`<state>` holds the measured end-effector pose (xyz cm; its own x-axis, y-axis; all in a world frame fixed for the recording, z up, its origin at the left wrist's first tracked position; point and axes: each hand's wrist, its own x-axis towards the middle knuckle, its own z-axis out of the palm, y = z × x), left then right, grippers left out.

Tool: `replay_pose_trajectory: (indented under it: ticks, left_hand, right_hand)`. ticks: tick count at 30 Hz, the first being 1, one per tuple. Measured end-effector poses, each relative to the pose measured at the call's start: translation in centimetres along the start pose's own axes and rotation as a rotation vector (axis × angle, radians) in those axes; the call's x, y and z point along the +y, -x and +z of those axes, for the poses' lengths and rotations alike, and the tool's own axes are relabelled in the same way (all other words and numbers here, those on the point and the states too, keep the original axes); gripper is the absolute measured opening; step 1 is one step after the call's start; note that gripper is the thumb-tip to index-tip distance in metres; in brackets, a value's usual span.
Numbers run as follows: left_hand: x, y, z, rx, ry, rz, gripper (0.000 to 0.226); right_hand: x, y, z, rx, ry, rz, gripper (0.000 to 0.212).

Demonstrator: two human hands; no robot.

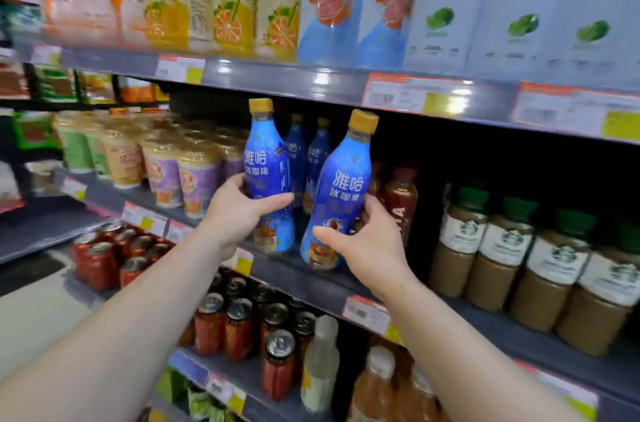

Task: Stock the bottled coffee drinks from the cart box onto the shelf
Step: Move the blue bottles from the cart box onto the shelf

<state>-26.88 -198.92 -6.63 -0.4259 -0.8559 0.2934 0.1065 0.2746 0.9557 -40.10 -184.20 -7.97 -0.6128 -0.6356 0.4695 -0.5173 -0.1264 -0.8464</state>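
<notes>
At middle shelf (311, 278) front: left hand (239, 210) grips upright blue coffee bottle (268, 176); right hand (367, 241) grips tilted second bottle (337, 196). Risk: tilted bottle knocks far-row bottles (310, 158) or red bottle (400, 200) at right.

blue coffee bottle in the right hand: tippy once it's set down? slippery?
Probably somewhat tippy: the blue bottle in the right hand is tall, tilted, and pinched in above its base. Likely not light: its label hides the fill, and the right hand wraps its lower body. The glossy wrap may be a little slick. The left hand grips its bottle likewise.
</notes>
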Motion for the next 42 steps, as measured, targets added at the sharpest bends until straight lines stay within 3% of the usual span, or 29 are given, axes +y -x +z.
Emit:
replay_pose_trajectory:
  ticks: [2, 5, 12, 16, 20, 23, 31, 42]
  left_hand:
    - [-0.6, -2.2, -1.9, -0.037, -0.006, -0.001, 0.049]
    - [-1.5, -4.9, -4.4, -0.118, -0.013, -0.029, 0.063]
    - [-2.2, -7.3, -7.1, -0.197, 0.043, -0.036, 0.055]
    - [-2.5, -7.8, -7.8, -0.239, 0.057, -0.049, 0.054]
    - [-2.8, -8.0, -7.8, -0.262, 0.063, -0.053, 0.05]
    - [-2.9, -8.2, -8.1, -0.281, 0.062, -0.054, 0.058]
    - [-2.9, -8.2, -8.9, -0.29, 0.13, -0.054, 0.049]
    - [-3.5, -8.6, -9.2, -0.285, 0.08, -0.069, 0.053]
  right_hand:
    - [-0.5, -1.2, 2.8, 0.011, 0.058, 0.003, 0.059]
    - [-0.7, -2.7, 5.8, 0.058, 0.126, 0.026, 0.057]
    - [0.7, -4.3, 9.2, 0.14, 0.319, 0.172, 0.059]
    - [1.0, -4.8, 9.7, 0.199, 0.298, 0.228, 0.061]
    - [1.9, -5.0, 9.8, 0.153, 0.353, 0.325, 0.076]
    - [2.7, -4.8, 10.0, 0.116, 0.421, 0.42, 0.066]
    - [4.0, -8.0, 13.5, 0.109, 0.271, 0.392, 0.054]
    - [3.8, -9.1, 13.6, 0.074, 0.155, 0.383, 0.073]
